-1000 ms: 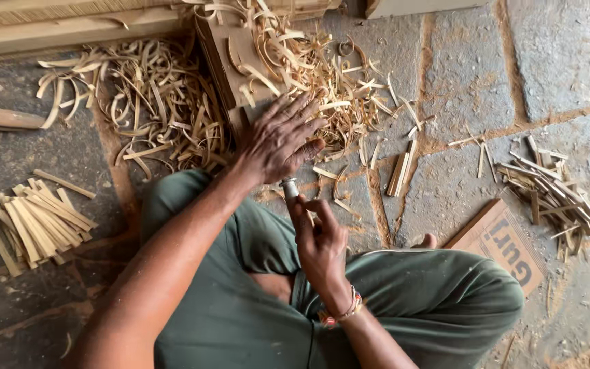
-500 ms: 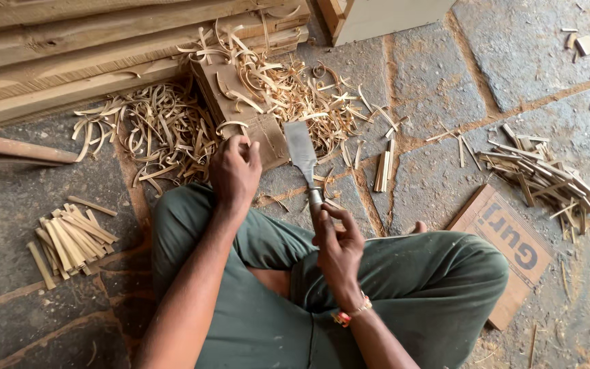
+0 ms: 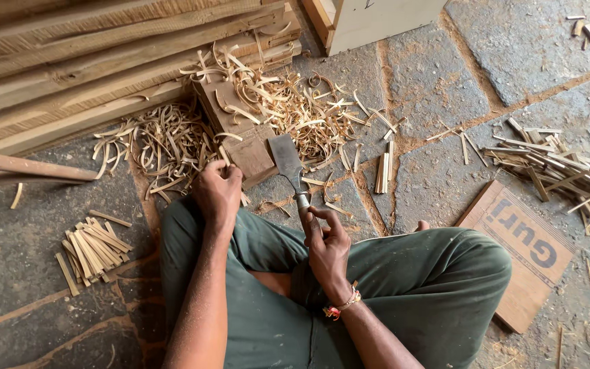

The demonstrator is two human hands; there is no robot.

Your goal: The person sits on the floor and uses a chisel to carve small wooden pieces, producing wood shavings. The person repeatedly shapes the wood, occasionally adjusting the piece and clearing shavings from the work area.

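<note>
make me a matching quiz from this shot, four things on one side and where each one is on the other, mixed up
Things:
1. chisel
2. bundle of cut wooden strips
3. flat brown board
4. beaded bracelet

Places:
A. on the stone floor beside the person's right knee
B. around the right wrist
C. gripped by its handle in the right hand, blade pointing away from the person
D. on the floor on the person's left side, beyond the left hand

Pairs: 1-C, 2-D, 3-A, 4-B
</note>
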